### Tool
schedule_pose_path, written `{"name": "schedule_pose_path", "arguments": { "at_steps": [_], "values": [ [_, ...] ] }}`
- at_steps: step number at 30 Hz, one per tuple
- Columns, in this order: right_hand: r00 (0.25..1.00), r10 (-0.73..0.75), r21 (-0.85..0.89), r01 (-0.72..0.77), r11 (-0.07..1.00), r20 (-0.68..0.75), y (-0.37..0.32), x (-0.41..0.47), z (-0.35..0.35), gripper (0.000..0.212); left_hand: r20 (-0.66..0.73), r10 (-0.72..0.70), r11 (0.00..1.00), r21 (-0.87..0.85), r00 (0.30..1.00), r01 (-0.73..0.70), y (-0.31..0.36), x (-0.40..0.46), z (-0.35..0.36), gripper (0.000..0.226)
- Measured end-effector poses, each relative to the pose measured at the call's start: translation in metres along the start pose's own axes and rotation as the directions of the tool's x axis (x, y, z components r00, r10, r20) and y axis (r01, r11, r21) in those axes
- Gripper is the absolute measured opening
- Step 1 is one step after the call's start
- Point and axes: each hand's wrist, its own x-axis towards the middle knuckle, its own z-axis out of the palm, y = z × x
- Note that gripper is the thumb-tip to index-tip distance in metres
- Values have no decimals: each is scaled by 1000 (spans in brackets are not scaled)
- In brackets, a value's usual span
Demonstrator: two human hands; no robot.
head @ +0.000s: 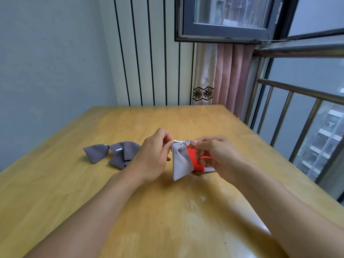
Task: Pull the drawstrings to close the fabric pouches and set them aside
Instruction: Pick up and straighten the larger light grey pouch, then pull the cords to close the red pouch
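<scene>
Both hands (152,155) (214,153) pinch grey pouch's (181,161) drawstrings (179,141) (pouch hangs, lifted)

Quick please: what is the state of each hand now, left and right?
Left hand: pinches the silver drawstring of the light grey pouch.
Right hand: pinches the other end of the same drawstring.

Light grey pouch (181,161) held above wooden table (130,211), neck gathered tight. Left hand (151,155) pinching silver drawstring (179,141) at neck's left side, right hand (214,155) pinching at right. Red pouch (194,161) just behind grey one, lying on another grey piece (mostly hidden). Three dark grey pouches (115,152) bunched on table to the left, necks cinched.
</scene>
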Motion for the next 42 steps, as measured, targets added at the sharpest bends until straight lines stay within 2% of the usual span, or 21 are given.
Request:
{"name": "schedule_pose_path", "arguments": {
  "at_steps": [2,3,5,6,8,12,13,15,16,18,20,24,26,28,30,32,34,36,37,39,42],
  "values": [
    [999,6,60,-8,998,39,2,-1,1,20,-1,-129,968,-216,992,125,4,-1,0,6],
    [998,3,111,-10,994,61,2,-1,2,17,34,-226,897,-383,974,221,8,-2,-1,12],
    [996,-14,203,-4,979,85,4,0,4,13,182,-357,695,-604,916,391,15,-2,-1,41],
    [995,-22,234,-1,972,96,5,1,5,14,215,-373,672,-607,902,423,17,-3,1,54],
    [993,-28,261,-4,965,117,6,2,5,16,176,-393,721,-550,903,421,19,-3,6,58],
    [999,-7,276,-6,961,45,3,9,-2,26,-59,-447,799,-475,893,369,7,3,0,22],
    [999,-34,191,39,981,-28,2,12,-7,25,-132,-465,823,-428,876,373,1,5,-6,17],
    [965,-193,-231,149,961,-179,6,17,-15,11,-331,-460,885,-237,824,400,-5,9,-18,11],
    [935,-289,-441,175,880,-206,8,19,-18,10,-425,-424,902,-114,800,417,-8,9,-25,11],
    [909,-373,-648,173,741,-184,13,22,-23,22,-530,-347,888,81,774,454,-13,10,-39,10],
    [933,-322,-720,111,685,-162,14,23,-26,25,-542,-330,829,226,773,512,-20,10,-50,17],
    [973,-210,-863,22,505,-98,16,24,-29,56,-522,-350,700,407,778,587,-28,3,-56,34],
    [977,-194,-883,10,470,-92,17,23,-29,61,-549,-258,681,480,795,553,-29,0,-55,36],
    [985,-151,-873,-1,488,-86,14,23,-31,56,-563,-69,755,511,824,412,-27,2,-50,32],
    [991,-115,-846,-1,534,-73,11,23,-34,46,-467,115,880,458,877,128,-17,4,-37,25],
    [974,-212,-836,50,547,-80,10,26,-38,33,-237,171,948,303,956,-95,-6,0,-19,18],
    [924,-354,-789,108,605,-145,8,28,-42,20,75,107,979,163,991,-118,0,-7,-2,31],
    [844,-483,-760,151,632,-233,4,27,-47,25,322,33,970,216,946,-108,-5,-13,12,53],
    [806,-530,-766,158,623,-264,3,26,-49,28,386,11,953,276,923,-127,-9,-14,18,60],
    [763,-583,-794,157,587,-279,4,25,-49,33,427,7,910,372,904,-183,-12,-15,24,56],
    [782,-589,-836,174,520,-203,9,26,-45,36,383,52,902,378,922,-208,-11,-12,28,39]
  ]
}}
